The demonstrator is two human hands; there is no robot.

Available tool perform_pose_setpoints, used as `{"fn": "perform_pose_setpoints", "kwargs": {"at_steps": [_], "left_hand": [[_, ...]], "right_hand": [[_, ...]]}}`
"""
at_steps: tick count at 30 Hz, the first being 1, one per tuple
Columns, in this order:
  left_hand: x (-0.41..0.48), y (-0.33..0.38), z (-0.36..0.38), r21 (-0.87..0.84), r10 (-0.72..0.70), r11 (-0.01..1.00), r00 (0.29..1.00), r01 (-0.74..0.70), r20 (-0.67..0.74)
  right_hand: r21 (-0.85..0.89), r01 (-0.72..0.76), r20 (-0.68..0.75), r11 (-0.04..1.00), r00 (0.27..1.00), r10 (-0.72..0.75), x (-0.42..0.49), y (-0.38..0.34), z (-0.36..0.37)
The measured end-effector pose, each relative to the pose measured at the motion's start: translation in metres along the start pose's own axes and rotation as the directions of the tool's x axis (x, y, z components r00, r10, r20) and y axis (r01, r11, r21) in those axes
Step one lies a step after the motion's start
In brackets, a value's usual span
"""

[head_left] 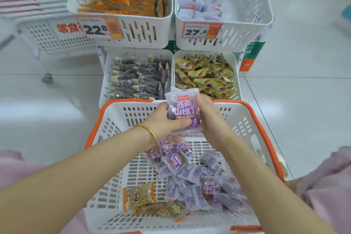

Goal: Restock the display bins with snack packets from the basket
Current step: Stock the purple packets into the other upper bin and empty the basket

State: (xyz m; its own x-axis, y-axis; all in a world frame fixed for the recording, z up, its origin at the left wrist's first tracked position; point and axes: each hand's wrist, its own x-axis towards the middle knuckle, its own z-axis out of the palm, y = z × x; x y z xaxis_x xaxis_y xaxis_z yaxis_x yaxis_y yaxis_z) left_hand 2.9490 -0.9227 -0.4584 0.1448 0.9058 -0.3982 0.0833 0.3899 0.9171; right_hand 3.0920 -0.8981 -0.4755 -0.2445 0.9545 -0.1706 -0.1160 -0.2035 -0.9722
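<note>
A white basket with an orange rim [266, 131] stands in front of me. Several purple snack packets [191, 175] lie in it, with a few orange-edged packets [139, 195] at its near left. Above the basket's far wall, both hands hold a small stack of purple packets [183, 109] upright. My left hand [165, 121] grips the stack from the left with the thumb across its lower front. My right hand [208, 114] grips its right edge. The upper right bin [228, 30], tagged 27.6, holds a few purple packets [201, 6] at its bottom.
The upper left bin [121, 28], tagged 22.8, is full of orange packets. Below, the left bin [106, 74] holds dark packets and the right bin [236, 74] holds yellow ones. A white wheeled rack [47, 43] stands at the left on the tiled floor.
</note>
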Motion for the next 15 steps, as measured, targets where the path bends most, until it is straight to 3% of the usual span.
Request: {"fn": "perform_pose_setpoints", "kwargs": {"at_steps": [3,5,9,15], "left_hand": [[-0.004,0.004,-0.002,-0.099,0.006,0.995,0.998,0.0,0.066],[-0.006,0.005,-0.005,-0.123,-0.013,0.992,0.995,0.026,0.102],[-0.007,0.007,-0.008,-0.045,-0.048,0.997,0.978,0.058,0.201],[-0.006,0.014,-0.016,-0.076,-0.057,0.994,0.969,0.077,0.242]], "right_hand": [[0.012,-0.016,-0.082,1.0,0.997,0.017,-0.001,-0.014,-0.006],[-0.032,-0.062,-0.062,0.998,0.996,0.06,-0.001,-0.023,-0.005],[-0.151,-0.084,-0.101,0.985,0.992,0.07,0.001,-0.043,-0.005],[-0.5,-0.028,-0.282,0.865,0.95,-0.132,0.02,-0.082,-0.017]]}}
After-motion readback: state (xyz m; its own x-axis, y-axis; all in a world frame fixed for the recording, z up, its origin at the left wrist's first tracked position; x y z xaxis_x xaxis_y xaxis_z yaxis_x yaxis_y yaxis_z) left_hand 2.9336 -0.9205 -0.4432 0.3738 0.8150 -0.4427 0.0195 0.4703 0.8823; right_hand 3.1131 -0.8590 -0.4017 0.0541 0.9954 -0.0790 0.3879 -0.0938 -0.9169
